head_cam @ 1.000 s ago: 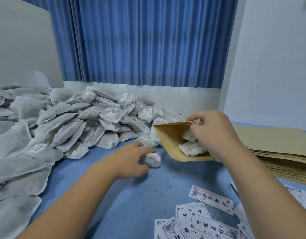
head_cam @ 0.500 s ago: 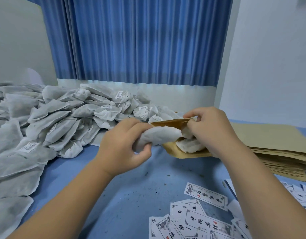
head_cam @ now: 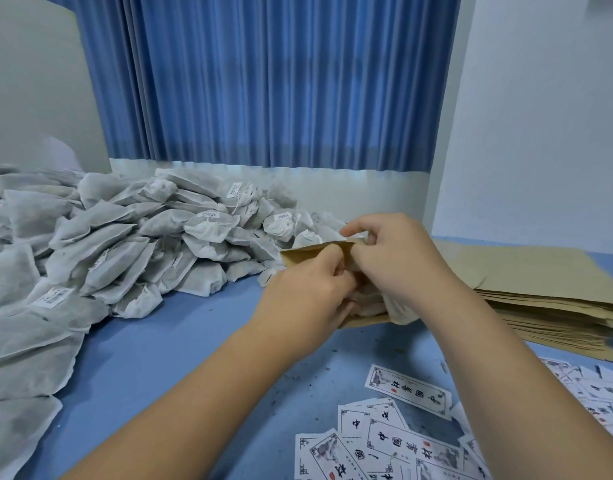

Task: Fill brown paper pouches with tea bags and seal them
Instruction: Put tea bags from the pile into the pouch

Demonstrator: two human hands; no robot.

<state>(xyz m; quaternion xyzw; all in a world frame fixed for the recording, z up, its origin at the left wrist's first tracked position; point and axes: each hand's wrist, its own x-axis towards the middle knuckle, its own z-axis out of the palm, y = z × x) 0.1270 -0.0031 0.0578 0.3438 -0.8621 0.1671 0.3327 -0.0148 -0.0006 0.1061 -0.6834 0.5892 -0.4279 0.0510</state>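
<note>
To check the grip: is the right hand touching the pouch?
Touching. The head view shows the right hand pinching the pouch at its top edge.

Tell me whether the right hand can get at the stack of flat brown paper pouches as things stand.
Probably yes: the stack of flat brown paper pouches lies uncovered beside the right hand, nothing between. But that hand grips the open brown paper pouch and would have to let go.

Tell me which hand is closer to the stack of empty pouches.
Right. The right hand sits just left of the stack; the left hand is further left, with the right hand between it and the stack. Both hold one pouch.
</note>
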